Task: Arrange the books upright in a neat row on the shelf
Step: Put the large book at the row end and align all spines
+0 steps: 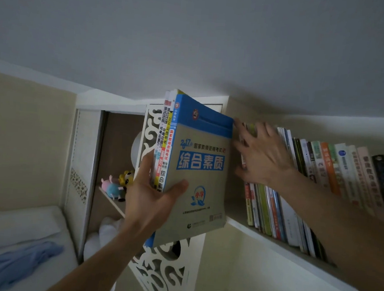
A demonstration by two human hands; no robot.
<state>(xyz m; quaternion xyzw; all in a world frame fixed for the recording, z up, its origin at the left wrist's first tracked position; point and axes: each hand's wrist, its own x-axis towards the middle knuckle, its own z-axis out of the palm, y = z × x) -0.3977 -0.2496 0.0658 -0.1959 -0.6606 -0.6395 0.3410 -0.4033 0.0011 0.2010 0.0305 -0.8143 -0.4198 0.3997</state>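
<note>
My left hand (151, 199) grips a small stack of books (198, 168) upright, thumb across the front cover; the front one is grey-tan with a blue top band and blue Chinese title. The stack is held at the left end of the white shelf (244, 227), its lower corner hanging past the shelf edge. My right hand (260, 154) has its fingers spread and presses flat against the leftmost books of the row (320, 177), which stands on the shelf and leans to the left. A gap separates the held stack from the row.
A white carved cabinet panel (162, 268) stands below and behind the stack. Small plush toys (115, 185) sit on a cabinet shelf at left. A bed with a white pillow (15, 226) and blue cloth (14, 262) lies at lower left. The ceiling is close above.
</note>
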